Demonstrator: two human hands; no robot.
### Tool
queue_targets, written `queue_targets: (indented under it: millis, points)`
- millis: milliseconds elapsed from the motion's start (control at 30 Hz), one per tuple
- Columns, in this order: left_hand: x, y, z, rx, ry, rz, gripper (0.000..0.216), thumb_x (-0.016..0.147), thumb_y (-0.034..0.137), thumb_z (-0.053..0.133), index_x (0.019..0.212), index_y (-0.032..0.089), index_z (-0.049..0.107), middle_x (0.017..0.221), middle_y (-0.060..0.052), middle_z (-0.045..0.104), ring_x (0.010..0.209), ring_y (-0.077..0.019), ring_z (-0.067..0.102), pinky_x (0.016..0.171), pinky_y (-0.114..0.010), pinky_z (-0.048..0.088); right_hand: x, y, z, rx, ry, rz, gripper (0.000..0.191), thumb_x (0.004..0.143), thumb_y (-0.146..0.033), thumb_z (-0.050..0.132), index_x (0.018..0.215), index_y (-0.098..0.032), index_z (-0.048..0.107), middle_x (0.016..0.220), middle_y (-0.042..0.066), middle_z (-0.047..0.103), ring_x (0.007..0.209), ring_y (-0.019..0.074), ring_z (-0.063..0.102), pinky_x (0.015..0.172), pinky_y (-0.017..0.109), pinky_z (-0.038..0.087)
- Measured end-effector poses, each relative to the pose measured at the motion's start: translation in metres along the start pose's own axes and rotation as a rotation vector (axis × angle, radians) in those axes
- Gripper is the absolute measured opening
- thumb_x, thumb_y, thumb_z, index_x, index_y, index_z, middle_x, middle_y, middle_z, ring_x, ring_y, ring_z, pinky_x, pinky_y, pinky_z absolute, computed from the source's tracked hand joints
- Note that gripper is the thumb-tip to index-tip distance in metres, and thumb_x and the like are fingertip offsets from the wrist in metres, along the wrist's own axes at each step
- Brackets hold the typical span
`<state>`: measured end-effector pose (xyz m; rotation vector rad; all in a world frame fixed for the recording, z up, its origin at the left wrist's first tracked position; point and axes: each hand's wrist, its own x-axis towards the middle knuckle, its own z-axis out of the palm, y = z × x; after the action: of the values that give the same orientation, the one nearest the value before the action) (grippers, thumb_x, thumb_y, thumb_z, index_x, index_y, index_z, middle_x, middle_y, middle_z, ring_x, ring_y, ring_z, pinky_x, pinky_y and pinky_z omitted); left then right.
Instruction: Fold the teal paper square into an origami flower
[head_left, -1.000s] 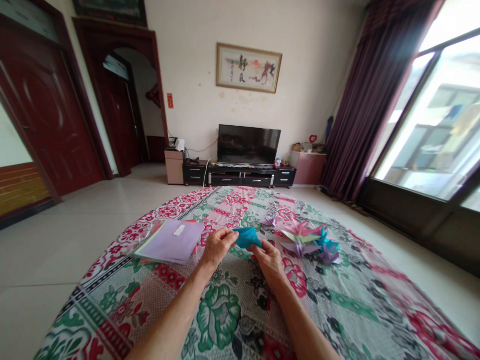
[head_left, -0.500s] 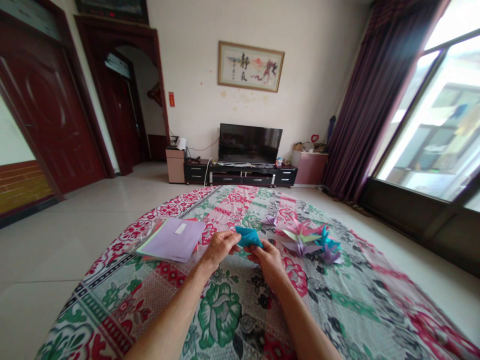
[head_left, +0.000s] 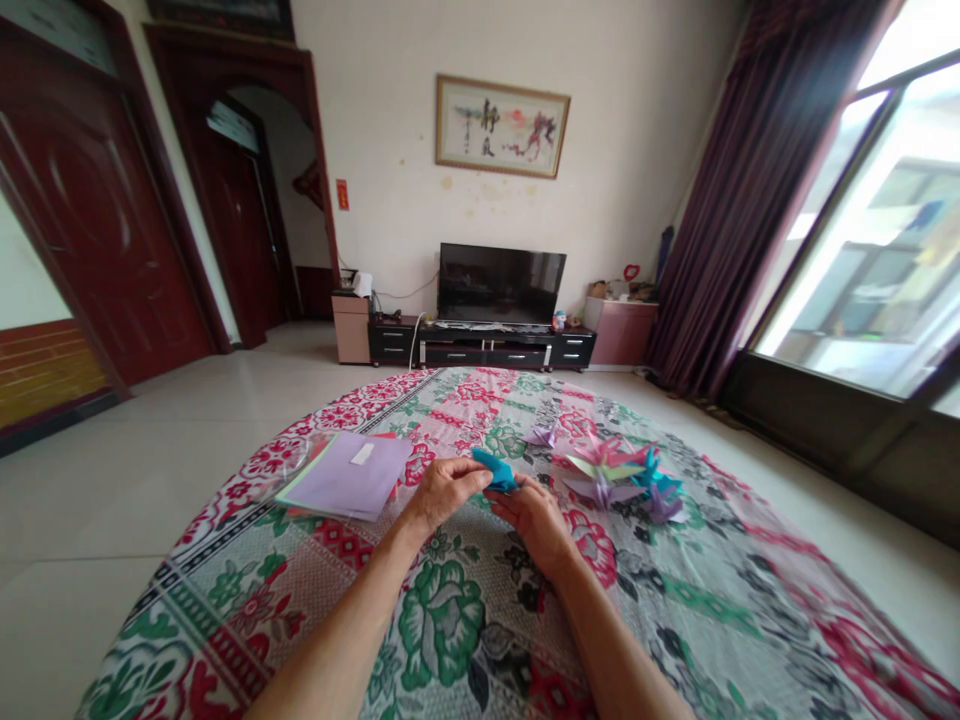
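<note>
A piece of folded blue origami paper (head_left: 495,470) is held up between both hands, above the middle of the table. My left hand (head_left: 451,492) pinches its left side between thumb and fingers. On its right side, my right hand (head_left: 534,515) has its fingertips closed on the paper, with the other fingers curled below. The fingers cover part of the folds. To the right lies a group of folded paper cranes (head_left: 611,475) in pink, green, blue and purple. One more purple folded paper (head_left: 541,434) sits a little farther back.
A stack of square coloured paper (head_left: 345,478), purple on top with a small white slip (head_left: 362,454), lies on the left. The round table has a flowered cloth (head_left: 442,630). Beyond it stand a low cabinet (head_left: 457,355) and a television (head_left: 501,285).
The blue paper has been turned and bunched narrower between my fingers. My right hand has shifted slightly left, closer to my left hand. The cranes and paper stack stay in place.
</note>
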<state>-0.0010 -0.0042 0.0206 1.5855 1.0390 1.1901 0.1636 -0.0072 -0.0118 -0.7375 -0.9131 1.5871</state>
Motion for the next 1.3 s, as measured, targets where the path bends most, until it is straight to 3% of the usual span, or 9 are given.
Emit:
queue_targets:
  millis: [167,400,600,1000,1167,1300]
  points:
    - [0.002,-0.001,0.001,0.12,0.052,0.066,0.032,0.078,0.04,0.054,0.079,0.014,0.072,0.063,0.0,0.061,0.061,-0.0131,0.049,0.057,-0.023,0.036,0.001,-0.003,0.002,0.034,0.05,0.061,0.037,0.068,-0.05,0.068,0.086,-0.018,0.065,0.083,0.004,0.071,0.076,0.0207,0.068,0.07,0.03,0.053]
    - [0.001,0.003,0.004,0.196,0.066,0.097,0.032,0.078,0.039,0.051,0.078,0.014,0.07,0.063,0.0,0.06,0.06,-0.0132,0.049,0.056,-0.022,0.036,0.001,-0.009,0.006,-0.009,0.115,0.089,0.038,0.067,-0.051,0.069,0.086,-0.018,0.065,0.078,0.004,0.069,0.071,0.0192,0.068,0.067,0.03,0.054]
    - [0.003,-0.004,0.006,0.165,0.123,0.066,0.026,0.074,0.03,0.052,0.086,0.015,0.069,0.065,0.0,0.061,0.058,-0.0127,0.05,0.055,-0.022,0.038,0.001,-0.011,0.006,0.047,0.146,0.108,0.032,0.064,-0.042,0.071,0.084,-0.019,0.063,0.075,0.002,0.068,0.068,0.0177,0.066,0.067,0.03,0.053]
    - [0.001,0.005,0.006,0.236,0.067,0.087,0.027,0.073,0.026,0.05,0.086,0.016,0.072,0.066,0.0,0.062,0.061,-0.0132,0.051,0.058,-0.022,0.039,0.0,-0.016,0.004,-0.019,0.011,0.247,0.02,0.06,-0.023,0.068,0.079,-0.017,0.064,0.072,0.001,0.067,0.065,0.0142,0.062,0.065,0.027,0.05]
    - [0.0,0.009,0.007,0.135,0.02,0.056,0.029,0.074,0.032,0.053,0.088,0.015,0.072,0.069,-0.001,0.065,0.062,-0.0139,0.053,0.058,-0.023,0.04,0.0,-0.014,0.007,-0.074,0.011,0.222,0.021,0.06,-0.024,0.073,0.078,-0.018,0.064,0.069,0.0,0.066,0.063,0.0134,0.061,0.063,0.026,0.051]
    - [0.001,0.008,0.001,-0.123,-0.037,-0.103,0.036,0.074,0.04,0.053,0.094,0.014,0.07,0.074,-0.004,0.067,0.065,-0.0157,0.058,0.062,-0.026,0.044,-0.001,-0.013,0.006,-0.105,0.028,0.201,0.023,0.058,-0.027,0.076,0.076,-0.018,0.065,0.068,0.001,0.066,0.064,0.0141,0.061,0.062,0.027,0.051]
